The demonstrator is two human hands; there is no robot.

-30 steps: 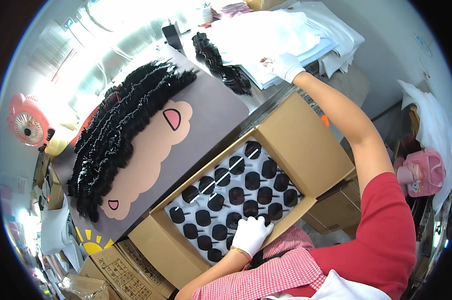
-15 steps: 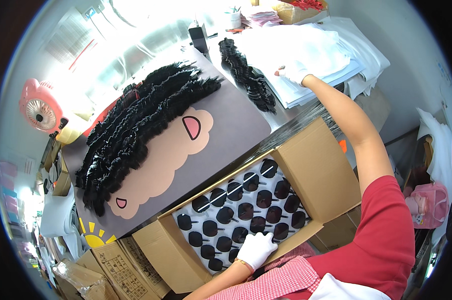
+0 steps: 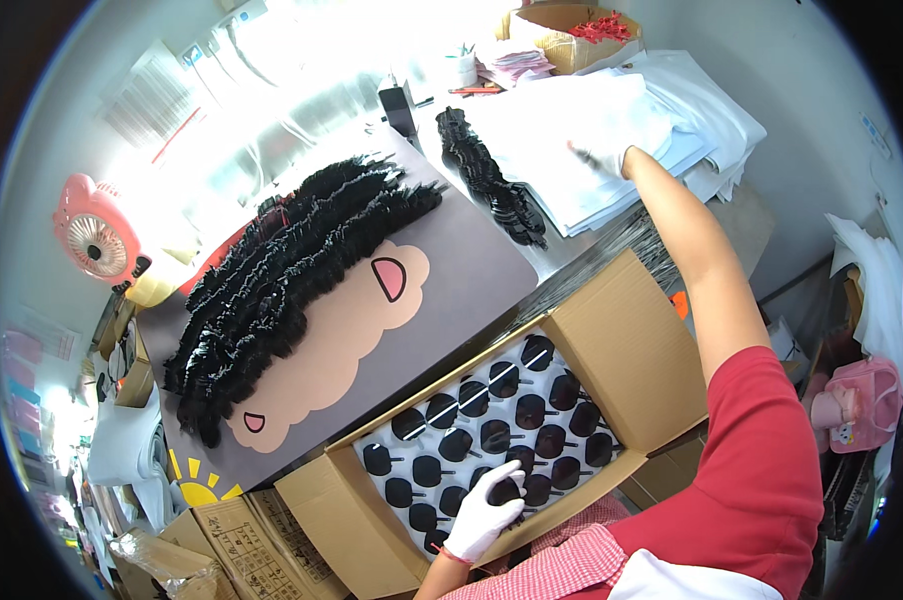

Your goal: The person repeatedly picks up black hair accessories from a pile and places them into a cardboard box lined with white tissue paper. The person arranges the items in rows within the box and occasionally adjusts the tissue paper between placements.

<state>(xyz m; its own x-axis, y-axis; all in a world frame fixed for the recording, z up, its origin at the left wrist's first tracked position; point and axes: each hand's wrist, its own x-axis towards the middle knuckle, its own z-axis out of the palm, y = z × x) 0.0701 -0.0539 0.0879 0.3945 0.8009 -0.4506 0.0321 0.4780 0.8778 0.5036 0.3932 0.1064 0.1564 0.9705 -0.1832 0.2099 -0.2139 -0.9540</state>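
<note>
Fingers (image 3: 500, 474) apart, left hand (image 3: 483, 517) curves over black discs (image 3: 494, 436); right hand (image 3: 608, 156), arm (image 3: 706, 270) outstretched, is over white sheets (image 3: 611, 105), grip unclear.

Reads bright overall, cool white in tone. Burns out across the upper left and centre, bleaching the stacked white sheets (image 3: 541, 130) nearly featureless; blends the white-gloved right hand (image 3: 603, 152) into them, fingers blurred. Shows a straight glare streak across several dark lenses (image 3: 472, 400), fine highlights along the glossy black strips (image 3: 306, 265). Dims below the pink bag (image 3: 863, 408). Renders the carton (image 3: 621, 350) fairly sharp. Bends straight edges toward the rim; ends in black corners, bluish fringe at left.
</note>
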